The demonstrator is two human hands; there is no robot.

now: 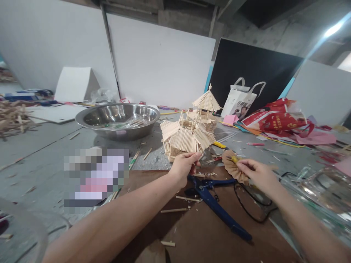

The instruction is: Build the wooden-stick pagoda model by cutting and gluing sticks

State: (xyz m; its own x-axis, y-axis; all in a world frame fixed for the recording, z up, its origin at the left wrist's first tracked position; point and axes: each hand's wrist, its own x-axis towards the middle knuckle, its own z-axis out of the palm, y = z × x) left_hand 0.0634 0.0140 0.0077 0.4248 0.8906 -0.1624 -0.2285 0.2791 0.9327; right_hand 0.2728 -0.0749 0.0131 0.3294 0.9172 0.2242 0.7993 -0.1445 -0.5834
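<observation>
My left hand (183, 168) is closed in a pinch at the front lower edge of a wooden-stick pavilion model (183, 138); what lies between the fingertips is too small to make out. Behind its sloped stick roof rises a taller pointed roof (207, 101). On the right, my right hand (256, 174) grips a yellow glue gun (234, 159), mostly hidden by the fingers, its dark tip pointing left. A pleated brown paper piece (229, 168) sits beside and under it. Blue-handled cutters (216, 208) lie spread on the brown board (175, 226) between my forearms.
A steel basin (117, 122) with sticks and plastic stands left of the model. Cut sticks (174, 210) and a black cord (253, 219) lie on the board. Farther right are a yellow cutter knife (219, 145), a white bag (238, 100), a red bag (276, 118) and clear plastic (326, 190).
</observation>
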